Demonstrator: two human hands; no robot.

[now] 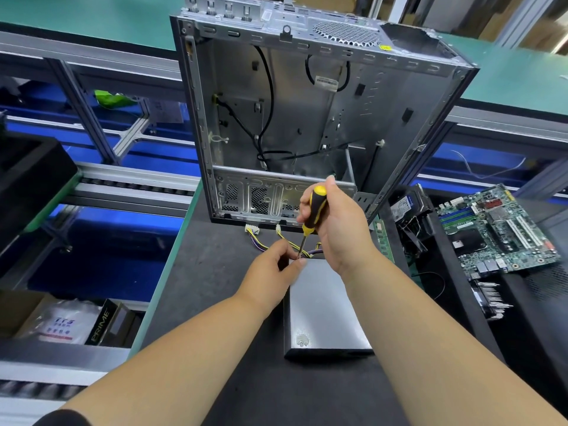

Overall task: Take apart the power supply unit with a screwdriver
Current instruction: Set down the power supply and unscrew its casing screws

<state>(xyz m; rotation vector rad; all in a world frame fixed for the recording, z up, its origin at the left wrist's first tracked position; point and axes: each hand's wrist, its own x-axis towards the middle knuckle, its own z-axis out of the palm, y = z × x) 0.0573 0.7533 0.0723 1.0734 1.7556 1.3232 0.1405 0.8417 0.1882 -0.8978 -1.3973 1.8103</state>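
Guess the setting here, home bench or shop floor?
Probably a factory-style teardown or recycling line: roller conveyor beside the mat, a gutted PC case, and a loose motherboard set aside. The hands work a screwdriver on the power supply unit.

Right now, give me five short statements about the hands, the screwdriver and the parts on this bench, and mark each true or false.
1. The right hand grips the screwdriver by its black and yellow handle. True.
2. The left hand lies flat on the green motherboard. False: its fingers pinch at the screwdriver tip, at the far edge of the power supply unit.
3. The power supply unit sits inside the computer case. False: it lies on the dark mat in front of the case.
4. The case is open, its inside visible. True.
5. The motherboard lies right of the case. True.
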